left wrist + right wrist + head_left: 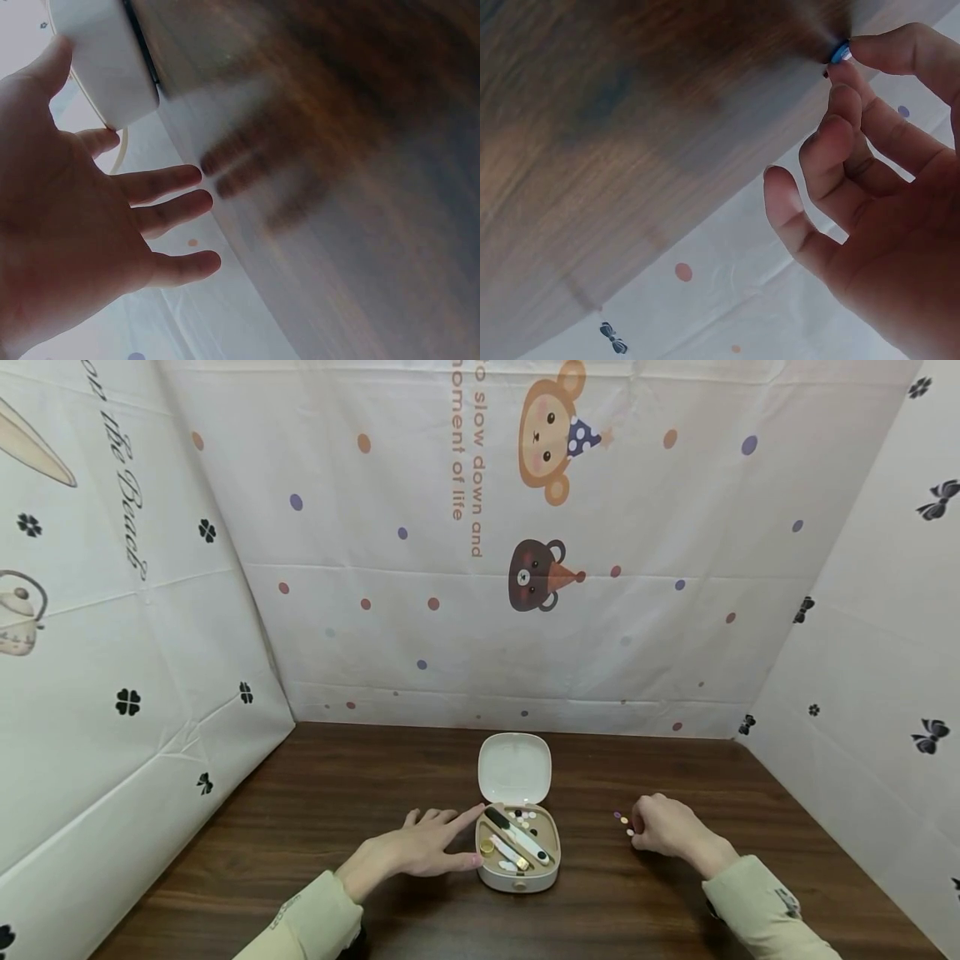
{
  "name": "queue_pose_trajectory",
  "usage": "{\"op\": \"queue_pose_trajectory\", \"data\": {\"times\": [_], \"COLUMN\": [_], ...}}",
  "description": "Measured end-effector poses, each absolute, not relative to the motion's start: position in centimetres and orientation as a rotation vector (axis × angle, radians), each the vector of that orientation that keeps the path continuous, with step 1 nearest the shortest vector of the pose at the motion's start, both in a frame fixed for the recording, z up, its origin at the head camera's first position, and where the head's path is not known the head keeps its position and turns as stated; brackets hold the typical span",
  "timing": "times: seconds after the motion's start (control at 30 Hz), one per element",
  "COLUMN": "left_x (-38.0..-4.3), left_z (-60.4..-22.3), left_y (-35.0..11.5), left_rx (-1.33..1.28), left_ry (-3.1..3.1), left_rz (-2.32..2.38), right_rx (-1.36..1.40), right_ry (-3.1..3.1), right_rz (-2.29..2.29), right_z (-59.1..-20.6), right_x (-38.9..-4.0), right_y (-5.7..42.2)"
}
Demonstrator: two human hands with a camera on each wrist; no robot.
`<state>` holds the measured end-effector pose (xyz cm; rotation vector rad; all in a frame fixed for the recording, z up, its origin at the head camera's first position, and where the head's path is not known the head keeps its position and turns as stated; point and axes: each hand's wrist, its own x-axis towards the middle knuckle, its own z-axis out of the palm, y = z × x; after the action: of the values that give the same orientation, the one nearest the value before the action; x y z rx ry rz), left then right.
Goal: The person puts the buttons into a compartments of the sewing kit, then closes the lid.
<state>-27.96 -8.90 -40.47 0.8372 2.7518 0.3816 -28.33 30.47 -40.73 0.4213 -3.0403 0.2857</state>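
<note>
My right hand (667,825) is low over the wooden table, pinching a small blue button (841,52) between thumb and index finger. Close to those fingertips lie a purple button (617,814), a yellow one (624,821) and a white one (630,832). My left hand (423,843), fingers spread, touches the left side of a white box (517,882) with thumb and index finger. Inside are a black-and-white stick-like tool (519,837), a smaller white tool with a gold end (510,852), a round gold piece (487,845) and several small black and white buttons (523,817).
The box's lid (514,768) stands raised at its back. White printed cloth (420,635) walls the dark wooden table (375,760) at the back and on both sides.
</note>
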Motion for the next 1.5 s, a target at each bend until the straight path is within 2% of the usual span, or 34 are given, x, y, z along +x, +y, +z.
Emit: {"op": "queue_pose_trajectory", "data": {"times": [0.23,0.7,1.5], "left_x": [-27.9,-28.0,-28.0], "left_z": [-40.4,-40.3,-40.5], "left_y": [-8.9,-9.0,-9.0], "left_rx": [0.836,0.837,0.851], "left_ry": [2.748,2.746,2.754], "left_rz": [0.382,0.376,0.375], "right_rx": [0.478,0.392,0.367], "right_ry": [-2.969,-3.105,-3.148], "right_rz": [0.162,0.325,0.227], "right_z": [-40.9,-39.1,-39.9], "right_x": [-28.4,-27.9,-28.0], "right_y": [30.4,31.4,30.6]}}
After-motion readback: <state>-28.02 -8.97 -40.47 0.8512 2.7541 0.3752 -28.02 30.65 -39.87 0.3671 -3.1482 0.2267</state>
